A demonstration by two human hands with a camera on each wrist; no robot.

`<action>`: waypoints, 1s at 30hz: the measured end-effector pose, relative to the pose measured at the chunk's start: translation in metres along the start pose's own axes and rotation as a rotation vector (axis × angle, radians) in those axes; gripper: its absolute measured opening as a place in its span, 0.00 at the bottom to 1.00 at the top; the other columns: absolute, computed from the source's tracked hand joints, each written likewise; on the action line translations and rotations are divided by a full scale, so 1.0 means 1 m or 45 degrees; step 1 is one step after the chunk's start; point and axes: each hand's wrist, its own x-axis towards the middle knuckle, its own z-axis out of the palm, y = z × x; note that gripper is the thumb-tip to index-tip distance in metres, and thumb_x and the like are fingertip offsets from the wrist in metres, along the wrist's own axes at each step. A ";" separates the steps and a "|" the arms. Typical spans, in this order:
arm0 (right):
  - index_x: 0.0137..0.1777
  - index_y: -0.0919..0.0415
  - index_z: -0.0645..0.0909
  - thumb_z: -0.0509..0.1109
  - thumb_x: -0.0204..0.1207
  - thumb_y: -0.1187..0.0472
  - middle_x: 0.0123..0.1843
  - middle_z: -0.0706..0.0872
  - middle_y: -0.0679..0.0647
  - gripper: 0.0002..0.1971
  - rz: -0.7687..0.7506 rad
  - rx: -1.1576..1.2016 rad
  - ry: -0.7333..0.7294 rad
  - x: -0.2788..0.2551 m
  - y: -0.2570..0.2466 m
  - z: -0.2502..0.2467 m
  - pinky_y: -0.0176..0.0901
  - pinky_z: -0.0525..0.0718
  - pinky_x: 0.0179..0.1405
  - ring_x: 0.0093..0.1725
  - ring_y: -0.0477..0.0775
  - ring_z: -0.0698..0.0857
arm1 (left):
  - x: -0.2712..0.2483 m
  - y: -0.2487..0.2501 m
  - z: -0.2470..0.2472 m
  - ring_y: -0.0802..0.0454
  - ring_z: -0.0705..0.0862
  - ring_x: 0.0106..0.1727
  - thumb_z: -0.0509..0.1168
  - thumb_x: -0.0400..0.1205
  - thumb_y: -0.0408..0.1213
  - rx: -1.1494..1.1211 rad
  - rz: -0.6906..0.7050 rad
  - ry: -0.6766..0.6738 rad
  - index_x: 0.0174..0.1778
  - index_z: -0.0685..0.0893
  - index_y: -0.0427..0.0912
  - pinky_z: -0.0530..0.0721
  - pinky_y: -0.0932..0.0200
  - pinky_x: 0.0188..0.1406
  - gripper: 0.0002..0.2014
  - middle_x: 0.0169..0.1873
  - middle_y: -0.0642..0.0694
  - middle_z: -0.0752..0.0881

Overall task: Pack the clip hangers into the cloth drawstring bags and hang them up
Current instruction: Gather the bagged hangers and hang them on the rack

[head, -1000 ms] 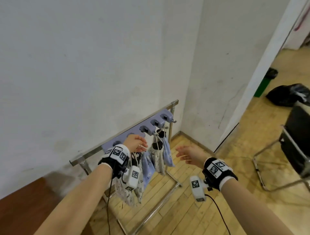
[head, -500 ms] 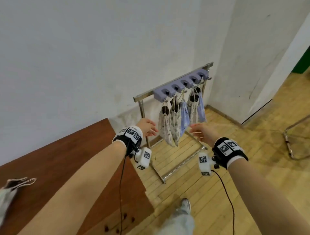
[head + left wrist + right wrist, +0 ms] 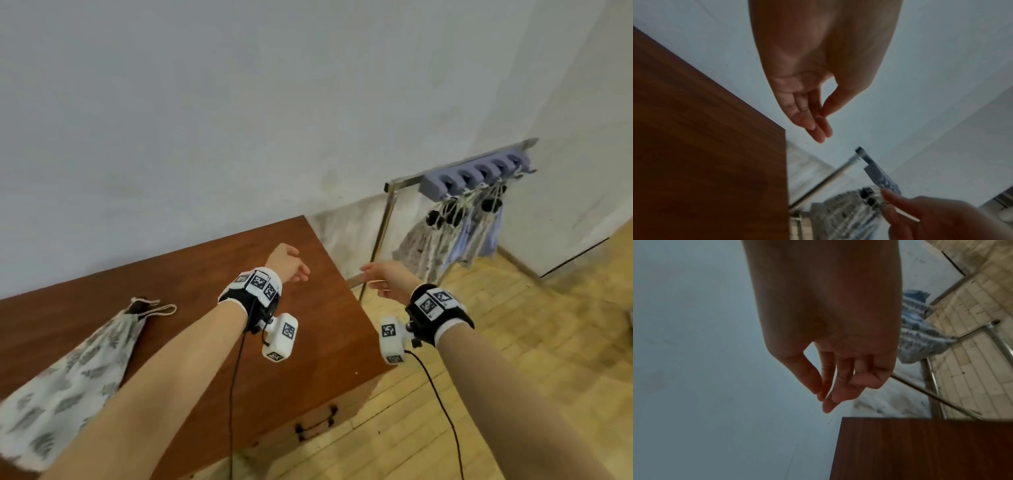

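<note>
**Empty hands above the table, one bag lying flat, the rest on the rack**

While both forearms reach up the middle of the head view, the nearest task item is the leaf-print drawstring bag (image 3: pixel 65 387) at the lower left, lying flat on the brown wooden table (image 3: pixel 308 342). Its long axis runs diagonally, its cinched mouth pointing to the upper right with something dark showing in the opening, and its cord loop (image 3: pixel 161 310) trails onward from there. What fills the bag cannot be told.

Farther up, the left hand (image 3: pixel 286 263) hovers above the table's far right part, fingers relaxed and slightly bent, holding nothing; the left wrist view shows the thumb close to the fingers with a small gap. Just right of it, past the table's edge and over the floor, the right hand (image 3: pixel 385 279) is loosely spread and likewise empty.

Beyond both hands, at the right of the frame near the wall corner, the metal rack (image 3: pixel 388 212) carries a lilac hook strip (image 3: pixel 479 173). Below it the hung bags (image 3: pixel 445 240) dangle by their cords, long axes vertical, mouths up with dark shapes at the necks.
</note>
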 end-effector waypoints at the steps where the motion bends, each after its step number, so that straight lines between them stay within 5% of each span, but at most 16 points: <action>1: 0.55 0.61 0.83 0.64 0.79 0.68 0.41 0.87 0.54 0.09 0.015 -0.020 -0.010 0.009 -0.008 0.030 0.37 0.68 0.27 0.31 0.47 0.78 | 0.006 -0.016 -0.030 0.52 0.83 0.22 0.55 0.80 0.20 0.021 -0.015 0.016 0.60 0.71 0.38 0.78 0.63 0.26 0.15 0.28 0.42 0.86; 5: 0.54 0.62 0.80 0.60 0.84 0.67 0.42 0.86 0.55 0.08 0.049 -0.131 -0.017 0.041 -0.038 0.160 0.35 0.66 0.23 0.29 0.46 0.76 | 0.024 -0.090 -0.161 0.52 0.85 0.25 0.56 0.82 0.22 0.085 -0.156 -0.028 0.56 0.73 0.37 0.81 0.62 0.28 0.10 0.31 0.42 0.86; 9: 0.56 0.66 0.82 0.62 0.81 0.71 0.41 0.87 0.58 0.09 0.055 -0.262 -0.086 0.060 -0.042 0.285 0.36 0.68 0.22 0.30 0.49 0.79 | 0.041 -0.164 -0.290 0.44 0.86 0.41 0.58 0.82 0.26 0.398 -0.278 0.111 0.56 0.84 0.31 0.84 0.55 0.41 0.12 0.41 0.39 0.88; 13: 0.63 0.65 0.79 0.62 0.81 0.72 0.42 0.85 0.58 0.12 0.295 -0.163 -0.247 0.063 -0.015 0.388 0.38 0.73 0.23 0.34 0.52 0.82 | 0.041 -0.217 -0.372 0.43 0.79 0.42 0.61 0.81 0.31 0.743 -0.398 0.137 0.39 0.80 0.41 0.76 0.56 0.47 0.06 0.42 0.41 0.80; 14: 0.65 0.63 0.77 0.62 0.82 0.71 0.45 0.85 0.58 0.14 0.365 -0.099 -0.250 0.065 -0.008 0.408 0.39 0.75 0.26 0.37 0.54 0.83 | 0.045 -0.228 -0.382 0.43 0.80 0.45 0.62 0.81 0.34 0.743 -0.434 0.088 0.45 0.80 0.41 0.77 0.55 0.50 0.02 0.46 0.40 0.80; 16: 0.69 0.59 0.74 0.62 0.83 0.69 0.53 0.83 0.56 0.16 0.482 0.037 -0.202 0.067 0.005 0.444 0.42 0.78 0.32 0.43 0.56 0.85 | 0.058 -0.253 -0.392 0.37 0.80 0.63 0.65 0.81 0.44 0.700 -0.470 0.026 0.69 0.73 0.36 0.78 0.50 0.62 0.24 0.64 0.36 0.78; 18: 0.71 0.56 0.71 0.61 0.84 0.68 0.62 0.80 0.56 0.18 0.545 0.210 -0.116 0.069 0.015 0.471 0.45 0.80 0.36 0.46 0.58 0.84 | 0.068 -0.268 -0.391 0.36 0.76 0.70 0.66 0.80 0.48 0.639 -0.432 -0.046 0.78 0.64 0.39 0.76 0.47 0.67 0.32 0.73 0.36 0.73; 24: 0.74 0.58 0.74 0.61 0.85 0.61 0.72 0.78 0.57 0.17 0.556 0.433 -0.103 0.092 0.020 0.520 0.46 0.81 0.45 0.63 0.60 0.80 | 0.099 -0.281 -0.370 0.39 0.78 0.65 0.67 0.79 0.41 0.778 -0.184 -0.087 0.63 0.80 0.44 0.76 0.52 0.65 0.16 0.66 0.37 0.77; 30: 0.66 0.60 0.77 0.61 0.85 0.60 0.70 0.80 0.61 0.13 0.625 0.443 -0.119 0.105 0.027 0.545 0.51 0.76 0.68 0.70 0.60 0.77 | 0.112 -0.282 -0.359 0.38 0.75 0.63 0.64 0.80 0.43 0.828 -0.091 -0.104 0.48 0.85 0.40 0.79 0.49 0.59 0.10 0.58 0.38 0.77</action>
